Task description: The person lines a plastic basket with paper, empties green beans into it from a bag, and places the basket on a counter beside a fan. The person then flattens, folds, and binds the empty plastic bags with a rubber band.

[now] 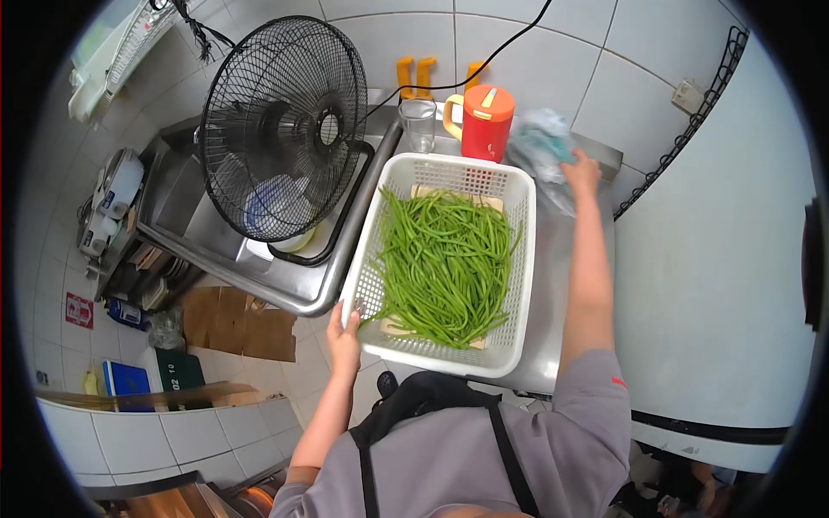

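Observation:
A white perforated plastic basket (509, 352) sits on the steel counter, heaped with long green beans (445, 268). Parts of a flat beige piece (488, 204) show from under the beans. My left hand (344, 345) grips the basket's near left corner, thumb over the rim. Out to the right, my right arm stretches past the basket. There my right hand (582, 173) has its fingers closed on a crumpled clear and bluish plastic bag (542, 147) by the wall. Part of those fingers is hard to make out against the bag.
A red jug (487, 125) with a yellow handle and a clear glass (418, 128) stand behind the basket. To the left, a black fan (285, 129) stands over the steel sink (186, 211). A pale refrigerator (717, 242) borders the right side. A black cord (484, 67) hangs across the wall.

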`<state>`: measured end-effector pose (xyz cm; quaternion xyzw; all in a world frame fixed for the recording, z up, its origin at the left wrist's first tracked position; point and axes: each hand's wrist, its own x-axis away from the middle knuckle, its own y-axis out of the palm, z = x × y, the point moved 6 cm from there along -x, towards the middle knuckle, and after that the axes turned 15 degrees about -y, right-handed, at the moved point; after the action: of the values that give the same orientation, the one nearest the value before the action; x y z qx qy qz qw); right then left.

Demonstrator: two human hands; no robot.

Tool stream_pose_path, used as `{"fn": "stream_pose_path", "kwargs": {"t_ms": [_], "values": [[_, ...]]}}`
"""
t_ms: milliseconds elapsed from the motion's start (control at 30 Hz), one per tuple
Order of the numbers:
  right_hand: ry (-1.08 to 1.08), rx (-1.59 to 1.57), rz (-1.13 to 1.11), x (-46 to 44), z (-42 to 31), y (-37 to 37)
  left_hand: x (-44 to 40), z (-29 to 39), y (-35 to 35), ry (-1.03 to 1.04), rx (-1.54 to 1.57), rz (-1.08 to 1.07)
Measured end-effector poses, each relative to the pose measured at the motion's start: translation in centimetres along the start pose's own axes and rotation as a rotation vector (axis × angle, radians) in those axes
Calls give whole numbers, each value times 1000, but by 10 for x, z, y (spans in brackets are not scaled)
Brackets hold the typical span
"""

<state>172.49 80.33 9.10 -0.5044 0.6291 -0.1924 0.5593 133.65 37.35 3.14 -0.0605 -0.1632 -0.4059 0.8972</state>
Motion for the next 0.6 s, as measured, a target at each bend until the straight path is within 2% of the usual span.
{"fn": "stream_pose_path", "kwargs": {"t_ms": [100, 167, 267, 400, 433, 533, 600], "values": [[48, 39, 129, 29, 12, -61, -8, 6, -1, 8, -31, -52], [29, 135, 154, 45, 6, -72, -15, 6, -4, -5, -75, -78], [0, 145, 246, 64, -18, -94, -18, 22, -2, 39, -156, -89], [-123, 40, 448, 93, -75, -152, -33, 20, -5, 126, -345, -240], [-163, 24, 478, 102, -98, -174, -36, 22, -3, 50, -433, -345], [-427, -122, 435, 124, -192, -239, -8, 71, 4, 622, -814, -33], [-673, -248, 253, 131, -250, -251, 27, 124, 27, 817, -718, -146]]}}
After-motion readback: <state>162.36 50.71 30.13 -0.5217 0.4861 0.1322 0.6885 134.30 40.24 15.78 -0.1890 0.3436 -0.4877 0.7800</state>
